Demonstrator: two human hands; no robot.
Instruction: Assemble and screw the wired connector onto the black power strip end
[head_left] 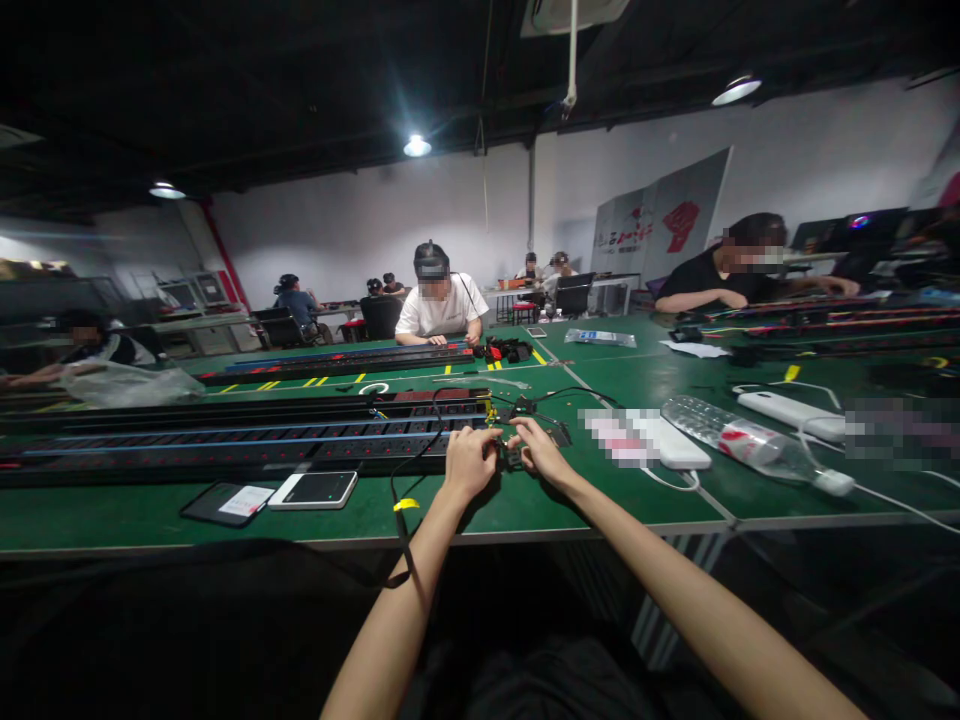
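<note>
A long black strip with a row of socket-like units (352, 446) and a blue line along it lies across the table. My left hand (469, 464) is at its right end, fingers curled and the thumb bent in. What sits between those fingers is too small to make out. Just to the right, my right hand (541, 452) reaches in with bent fingers and thumb close together at small dark and metallic parts (513, 456). Its fingertips partly hide whatever they grip. Yellow pieces (492, 412) and dark wires (559, 394) surround the strip's end.
A white-framed device (313, 490) and a dark phone-like object (225, 503) lie near the front edge. To the right are a white power bank (684, 444) and a plastic bottle (757, 440). A cable with a yellow tag (406, 505) crosses my left forearm. A co-worker (442, 300) sits opposite.
</note>
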